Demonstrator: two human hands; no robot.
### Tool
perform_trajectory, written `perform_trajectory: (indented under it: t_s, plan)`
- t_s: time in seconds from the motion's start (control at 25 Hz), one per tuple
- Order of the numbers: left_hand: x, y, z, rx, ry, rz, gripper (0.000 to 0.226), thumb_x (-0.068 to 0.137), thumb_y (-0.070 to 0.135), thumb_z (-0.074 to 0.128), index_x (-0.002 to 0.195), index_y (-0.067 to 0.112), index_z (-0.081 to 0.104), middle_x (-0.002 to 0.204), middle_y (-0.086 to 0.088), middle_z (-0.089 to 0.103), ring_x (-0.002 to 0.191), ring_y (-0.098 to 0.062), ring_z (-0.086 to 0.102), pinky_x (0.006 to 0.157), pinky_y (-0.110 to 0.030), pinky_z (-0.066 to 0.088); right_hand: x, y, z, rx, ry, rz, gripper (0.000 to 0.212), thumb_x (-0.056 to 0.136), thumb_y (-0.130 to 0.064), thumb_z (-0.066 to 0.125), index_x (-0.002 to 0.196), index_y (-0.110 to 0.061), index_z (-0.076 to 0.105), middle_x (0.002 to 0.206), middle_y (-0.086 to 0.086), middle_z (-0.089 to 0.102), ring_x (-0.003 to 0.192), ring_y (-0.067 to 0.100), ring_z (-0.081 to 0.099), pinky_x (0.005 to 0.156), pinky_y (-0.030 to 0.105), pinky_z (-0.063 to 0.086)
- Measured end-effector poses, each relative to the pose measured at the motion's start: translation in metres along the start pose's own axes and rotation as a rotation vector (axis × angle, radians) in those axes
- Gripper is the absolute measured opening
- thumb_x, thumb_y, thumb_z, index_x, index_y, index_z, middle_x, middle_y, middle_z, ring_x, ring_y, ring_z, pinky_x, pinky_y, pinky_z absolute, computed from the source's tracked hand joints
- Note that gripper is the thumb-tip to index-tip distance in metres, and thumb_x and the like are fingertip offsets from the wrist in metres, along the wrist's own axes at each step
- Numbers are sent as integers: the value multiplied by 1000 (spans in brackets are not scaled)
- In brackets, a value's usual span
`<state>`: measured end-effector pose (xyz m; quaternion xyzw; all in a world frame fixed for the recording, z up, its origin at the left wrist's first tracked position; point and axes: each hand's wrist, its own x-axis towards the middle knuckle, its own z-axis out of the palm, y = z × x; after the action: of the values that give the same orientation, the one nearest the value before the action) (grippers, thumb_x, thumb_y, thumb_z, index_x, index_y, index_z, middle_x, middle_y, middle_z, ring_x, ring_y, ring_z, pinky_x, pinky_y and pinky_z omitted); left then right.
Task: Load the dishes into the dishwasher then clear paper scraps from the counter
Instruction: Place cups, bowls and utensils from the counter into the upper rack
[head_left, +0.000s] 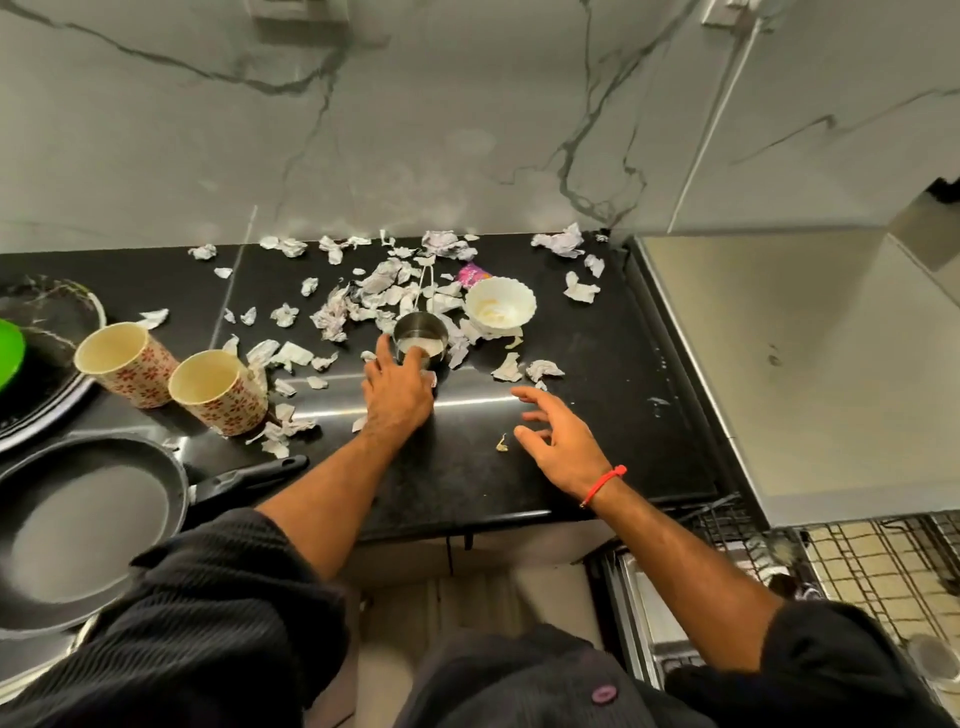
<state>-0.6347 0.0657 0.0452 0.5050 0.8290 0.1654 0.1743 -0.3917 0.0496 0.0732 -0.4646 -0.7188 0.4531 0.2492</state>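
The left hand (397, 392) reaches to the middle of the black desk (571, 467) and grips a small steel cup (421, 340): the thumb lies against its left wall and the other fingers (415, 358) curl over the near rim into the cup, which stands upright with a whitish film inside. The right hand (558, 441) hovers just above the desk, to the right of the cup and nearer, well apart from it, its fingers spread and loosely bent, holding nothing.

Just right of the cup and a little farther stands a white scalloped bowl (500, 306), with a pink wrapper (470, 274) beyond it. Torn paper scraps (337, 312) litter the far half of the desk, some touching the cup. To the left stand two flowered mugs (127, 366) (218, 392), and at the near left lies a dark frying pan (88, 525). A veined marble wall (467, 114) rises behind the desk. At the near right an open dishwasher rack (857, 561) shows below.
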Motion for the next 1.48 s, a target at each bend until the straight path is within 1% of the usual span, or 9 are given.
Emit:
perform_trajectory:
  t_s: [0.24,0.36,0.44,0.6,0.76,0.96,1.16,1.28,1.48]
  plan:
    - [-9,1,8,-297,243,76,19,104,27,45,118,14,47,147,-17,38,128,-37,41,109,-56,35,-13,15,-20,49,75,14,50,92,-8,59,137,-28,50,135,-6,54,118,6,55,91,18,50]
    - [-34,23,-5,-612,313,158,20,107,27,40,121,12,39,127,-9,39,103,-12,48,98,-37,45,-21,22,-35,76,145,9,51,91,-6,60,137,-26,50,135,-6,54,117,5,57,92,19,51]
    - [-55,43,-16,-748,213,267,19,108,30,38,121,16,36,119,-4,40,99,0,47,93,-25,43,-29,27,-47,90,200,30,53,91,-6,60,138,-27,48,137,-8,53,117,6,57,93,22,52]
    - [-87,86,-18,-767,-122,541,4,107,37,32,107,40,34,96,21,47,87,-5,49,82,-20,43,-50,42,-76,189,369,79,73,90,-4,64,149,-32,30,152,-9,35,123,8,52,89,23,53]
    - [-103,131,14,-759,-477,630,24,105,47,25,108,27,38,103,1,50,95,-30,54,87,-47,51,-81,45,-119,314,561,49,85,92,-7,63,152,-38,11,161,-10,16,130,7,45,92,19,50]
    - [-130,202,54,-834,-817,379,48,109,46,18,117,6,44,110,-22,61,93,-26,64,79,-42,60,-132,68,-166,360,715,122,25,99,-10,53,122,-6,63,113,13,70,100,31,68,90,46,56]
    - [-165,294,107,-695,-996,114,80,99,67,15,108,8,70,85,-24,69,71,-28,63,72,-42,58,-206,112,-211,437,828,327,20,99,-10,52,105,2,68,77,19,69,59,24,64,49,27,53]
    - [-186,344,145,-525,-1133,173,94,79,83,17,127,11,52,87,-19,70,61,-18,66,61,-42,60,-246,152,-237,514,871,424,18,99,-14,53,95,-3,67,62,14,63,49,23,57,42,28,45]
    - [-224,426,214,-354,-1235,267,63,93,68,43,133,21,28,98,-17,69,62,-16,64,59,-39,60,-314,232,-279,759,949,474,21,99,-13,50,107,-1,65,76,21,65,56,24,57,45,27,45]
